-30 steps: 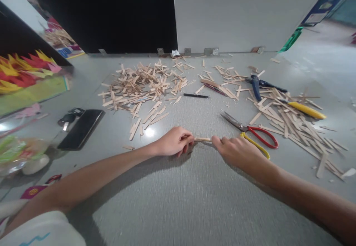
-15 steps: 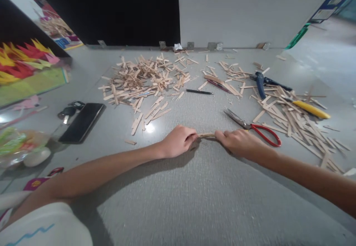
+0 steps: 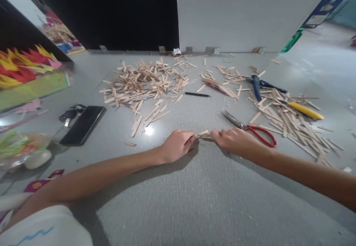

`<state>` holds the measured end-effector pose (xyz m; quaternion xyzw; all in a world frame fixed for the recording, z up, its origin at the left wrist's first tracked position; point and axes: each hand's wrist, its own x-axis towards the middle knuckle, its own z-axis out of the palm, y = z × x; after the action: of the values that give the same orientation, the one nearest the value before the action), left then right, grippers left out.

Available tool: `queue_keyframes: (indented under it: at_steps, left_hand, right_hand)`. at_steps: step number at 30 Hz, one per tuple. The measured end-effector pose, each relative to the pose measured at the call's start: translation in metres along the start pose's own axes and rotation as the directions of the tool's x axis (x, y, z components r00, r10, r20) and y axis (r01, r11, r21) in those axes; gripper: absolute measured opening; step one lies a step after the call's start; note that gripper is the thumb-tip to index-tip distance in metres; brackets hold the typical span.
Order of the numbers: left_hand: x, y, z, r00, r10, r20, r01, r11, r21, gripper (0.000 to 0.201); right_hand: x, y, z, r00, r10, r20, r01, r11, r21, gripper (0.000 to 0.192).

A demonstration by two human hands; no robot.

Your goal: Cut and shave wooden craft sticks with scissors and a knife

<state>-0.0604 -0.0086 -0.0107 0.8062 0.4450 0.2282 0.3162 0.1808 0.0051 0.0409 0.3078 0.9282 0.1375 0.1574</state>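
My left hand (image 3: 178,145) and my right hand (image 3: 232,141) rest on the grey table (image 3: 194,201), each pinching one end of a short wooden stick (image 3: 203,133) between them. The stick now looks bent or split, with one piece angled upward. Red-handled scissors (image 3: 250,127) lie just beyond my right hand. A heap of cut stick pieces (image 3: 141,83) lies behind my left hand.
More long sticks (image 3: 289,120) spread at the right with a yellow cutter (image 3: 304,110) and blue-handled pliers (image 3: 257,85). A black pen (image 3: 197,95) lies mid-table. A phone (image 3: 83,124) and keys (image 3: 69,113) sit at left, beside coloured paper (image 3: 25,68) and a plastic bag (image 3: 16,146).
My hands have moved closer together and the stick between them has gone from lying straight to kinked, with one part tipped up. The view shifted slightly.
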Motion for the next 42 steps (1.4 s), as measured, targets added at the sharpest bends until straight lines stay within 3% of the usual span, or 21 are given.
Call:
queue_keyframes:
  at_steps: [4,8,13,16,24,32,34,36,38,39,40,42]
  left_hand:
    - [-0.001,-0.001,0.001,1.0,0.0,-0.01,0.0,1.0,0.01,0.034]
    - [-0.001,-0.001,0.002,0.999,-0.006,-0.039,0.006,1.0,0.009,0.037]
    - [-0.001,0.001,0.001,0.998,-0.023,-0.055,0.023,1.0,-0.002,0.037]
    - [-0.001,0.002,0.001,0.997,-0.045,-0.066,0.044,0.999,-0.023,0.038]
    - [0.0,0.003,0.0,0.984,-0.155,-0.093,0.14,0.979,-0.151,0.043]
    - [0.002,0.005,-0.004,0.975,-0.219,-0.031,0.204,0.946,-0.252,0.032]
    - [0.003,0.005,-0.005,0.977,-0.21,-0.028,0.196,0.948,-0.249,0.031]
    - [0.004,0.004,-0.005,0.98,-0.196,-0.036,0.182,0.954,-0.236,0.03]
    - [0.004,0.004,-0.005,0.982,-0.18,-0.049,0.165,0.961,-0.222,0.03]
    - [0.003,0.004,-0.005,0.983,-0.173,-0.054,0.158,0.964,-0.215,0.03]
    - [0.003,0.004,-0.005,0.984,-0.166,-0.059,0.151,0.966,-0.21,0.031]
    - [0.002,0.004,-0.005,0.986,-0.156,-0.064,0.14,0.969,-0.205,0.032]
  right_hand:
    - [0.002,-0.004,-0.004,0.996,0.086,-0.015,-0.087,0.995,-0.057,0.038]
    - [0.01,0.005,-0.005,0.999,-0.039,0.009,0.039,0.999,0.012,0.032]
    - [0.01,-0.013,-0.014,0.991,0.13,0.03,-0.13,0.992,0.0,0.038]
    - [0.005,-0.024,-0.02,0.985,0.16,0.057,-0.162,0.987,0.023,0.039]
    - [-0.016,-0.022,-0.017,0.979,0.123,-0.165,-0.133,0.99,-0.048,0.057]
    - [-0.02,-0.021,-0.026,0.995,0.099,0.003,-0.098,0.992,-0.081,0.046]
    - [-0.021,-0.02,-0.027,0.991,0.127,0.033,-0.127,0.992,0.004,0.043]
    - [-0.019,-0.016,-0.025,0.987,0.151,0.052,-0.159,0.961,0.227,0.037]
    - [-0.011,-0.008,-0.023,0.979,0.159,0.123,-0.201,0.797,0.569,0.026]
    - [-0.006,-0.004,-0.022,0.969,0.139,0.203,-0.245,0.628,0.739,0.024]
    - [0.0,0.0,-0.022,0.945,0.074,0.319,-0.321,0.402,0.857,0.027]
    - [0.012,0.004,-0.023,0.842,-0.141,0.52,-0.532,-0.066,0.844,0.032]
